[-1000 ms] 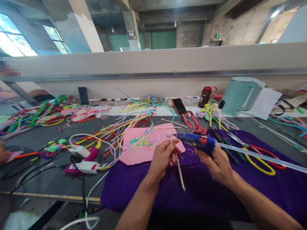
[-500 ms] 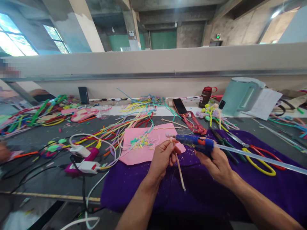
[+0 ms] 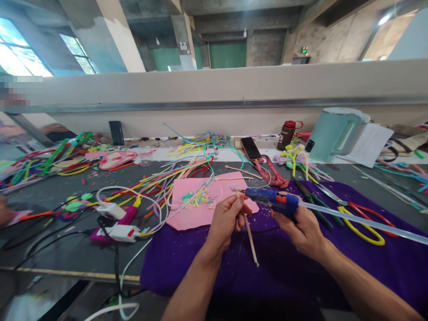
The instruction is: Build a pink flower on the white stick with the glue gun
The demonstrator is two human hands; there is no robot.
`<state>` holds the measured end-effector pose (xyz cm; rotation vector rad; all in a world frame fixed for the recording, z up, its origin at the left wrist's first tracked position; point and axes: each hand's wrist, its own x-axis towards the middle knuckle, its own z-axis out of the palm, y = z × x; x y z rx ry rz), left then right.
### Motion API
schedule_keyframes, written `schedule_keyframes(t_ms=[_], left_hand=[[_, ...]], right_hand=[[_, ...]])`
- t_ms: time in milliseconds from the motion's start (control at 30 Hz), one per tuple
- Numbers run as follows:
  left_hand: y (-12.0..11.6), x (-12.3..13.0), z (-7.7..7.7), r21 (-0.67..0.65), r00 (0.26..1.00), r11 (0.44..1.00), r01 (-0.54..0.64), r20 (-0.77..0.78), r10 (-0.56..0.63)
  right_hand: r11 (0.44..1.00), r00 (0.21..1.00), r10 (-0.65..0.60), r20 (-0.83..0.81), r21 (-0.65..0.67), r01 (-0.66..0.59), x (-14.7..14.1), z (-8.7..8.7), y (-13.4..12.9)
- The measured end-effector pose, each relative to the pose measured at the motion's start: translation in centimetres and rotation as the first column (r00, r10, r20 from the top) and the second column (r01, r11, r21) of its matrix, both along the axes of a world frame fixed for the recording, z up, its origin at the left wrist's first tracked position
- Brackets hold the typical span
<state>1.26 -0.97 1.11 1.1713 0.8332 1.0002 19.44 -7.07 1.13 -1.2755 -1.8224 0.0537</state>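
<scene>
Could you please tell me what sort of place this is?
Probably a craft workshop: the right hand holds a glue gun, scissors lie on a purple cloth, and colourful stems are heaped on the bench.

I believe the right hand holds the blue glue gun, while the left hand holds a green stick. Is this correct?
Not quite: the stick in the left hand is beige, not green, as the head view shows. The right hand does hold the blue glue gun.

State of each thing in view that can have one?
Blue plastic glue gun: held in right hand
Thin beige stem: pinched in left hand
Mint-green kettle: upright, lid shut
Brown bottle: upright, red lid on
Red-cased phone: screen dark
Red-and-yellow scissors: lying down
</scene>
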Motion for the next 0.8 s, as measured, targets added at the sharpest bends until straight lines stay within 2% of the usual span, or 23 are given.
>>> schedule_keyframes(t_ms=[333, 800], left_hand=[[0.04, -0.11, -0.29, 0.020, 0.999, 0.999, 0.033, 0.030, -0.033], [0.09, -0.10, -0.17, 0.015, 0.999, 1.000, 0.012, 0.032, -0.012]], right_hand=[[1.000, 1.000, -0.020, -0.005, 0.002, 0.020, -0.01, -0.02, 0.16], [0.997, 0.998, 0.059, -0.029, 0.058, -0.057, 0.02, -0.26, 0.50]])
